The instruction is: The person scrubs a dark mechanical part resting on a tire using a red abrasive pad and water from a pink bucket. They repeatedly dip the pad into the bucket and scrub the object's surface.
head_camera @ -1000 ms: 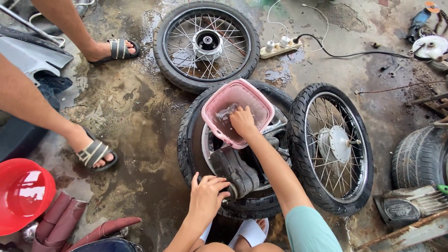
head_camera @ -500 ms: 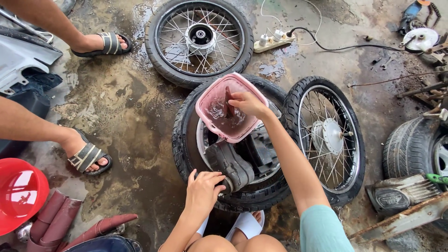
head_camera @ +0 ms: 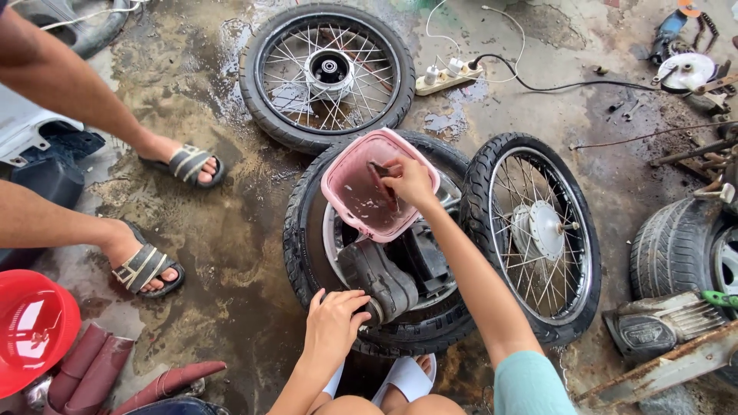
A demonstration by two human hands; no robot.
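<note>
Red plastic on the far left, a round bowl (head_camera: 34, 338) at the frame's edge, and beside it another person's two sandalled feet (head_camera: 146, 265) planted on the wet, oily concrete. Moving across, the left hand (head_camera: 332, 329) rests with its fingers curled over the near rim of the black tyre (head_camera: 307, 253), touching the dark inner tube (head_camera: 380, 278) that bulges out of it; it steadies rather than grips hard. Above, a spoked wheel (head_camera: 327, 73) lies flat, well apart from the work. Now the centre: the pink basket (head_camera: 346, 173) sits tilted on the tyre, murky water inside. The right hand (head_camera: 410, 183) is pinched shut on a thin dark tool (head_camera: 382, 184), its tip down in the water. Best, I'd judge, to keep that left hand pressing so the tyre and basket don't rock, and to lift the tool out slowly, since the basket leans and could slop. To the right a second spoked wheel (head_camera: 538, 230) leans against the tyre, and a power strip (head_camera: 448, 77) lies near a puddle, worth keeping splashes away from.
</note>
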